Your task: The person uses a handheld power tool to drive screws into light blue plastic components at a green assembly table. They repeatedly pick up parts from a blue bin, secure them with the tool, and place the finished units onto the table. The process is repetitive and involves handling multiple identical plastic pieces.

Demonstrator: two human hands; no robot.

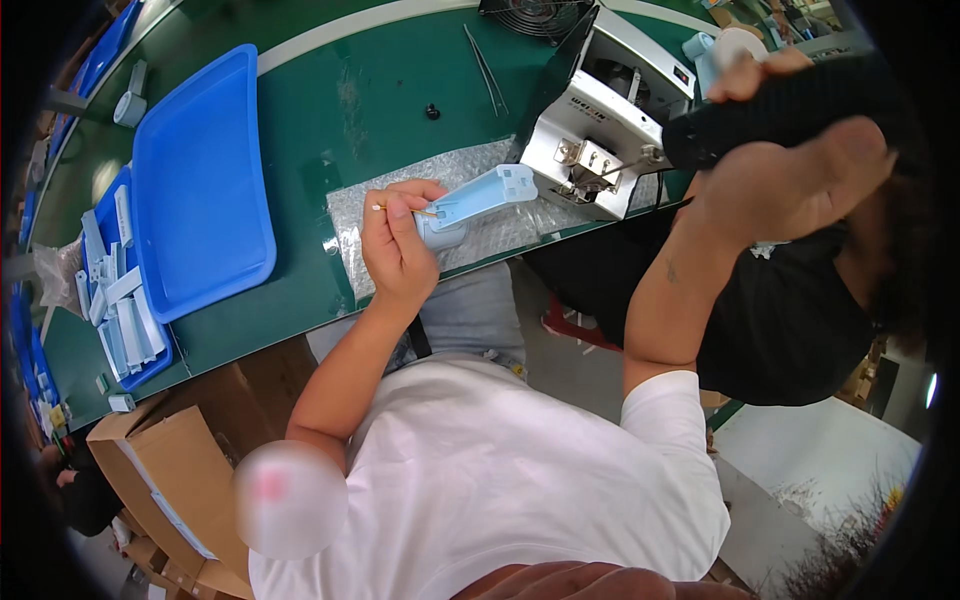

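Note:
My left hand [400,240] is closed on a light blue plastic housing [490,194] with a rounded base and a long, hollow arm. A thin yellowish wire with a small white connector [378,207] sticks out past my fingers. At the upper right, my right hand [790,190] grips a black electric screwdriver [770,115], partly blurred. The screwdriver lies nearly level, and its bit reaches the front pick-up block of a silver-and-black screw feeder [590,135]. Whether a screw sits on the tip is too small to tell.
Bubble wrap [350,225] covers the table's front part. Tweezers [485,70] and a small black piece [432,112] lie behind it. To the left are an unfilled blue tray [200,180] and another tray of light blue parts [125,315]. A person in black [790,330] sits at the right.

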